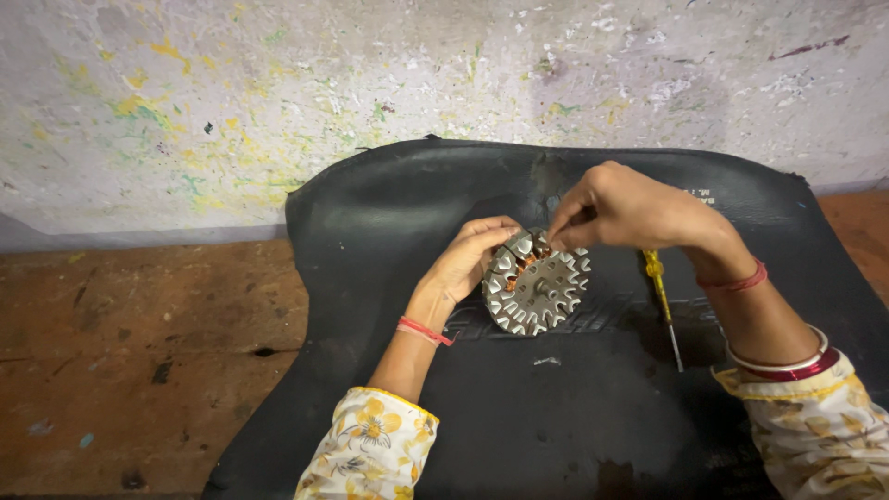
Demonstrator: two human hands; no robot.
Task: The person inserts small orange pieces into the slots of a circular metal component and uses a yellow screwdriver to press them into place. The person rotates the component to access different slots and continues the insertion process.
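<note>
Left hand: the left hand [468,257] cups the left edge of a toothed metal stator core [537,282], fingers curled round its rim and holding it tilted up on edge.
Right hand: the right hand [622,206] comes in from above, fingertips [558,243] pinched together at the top of the core, where copper-coloured winding [520,269] shows between the teeth; whether they grip a wire is too small to tell.
Stator core: round, silver-grey, with a toothed hole in the middle; it rests on a black rubber sheet [519,407], near the sheet's middle.
Wrists: red thread on both; red and white bangles [787,363] on the right.
Sleeves: cream with yellow flowers.
Screwdriver: a yellow-handled screwdriver [661,298] lies on the sheet just right of the core, under the right forearm.
Surroundings: the sheet lies on a worn brown floor [130,361], against a paint-flecked wall [278,93].
</note>
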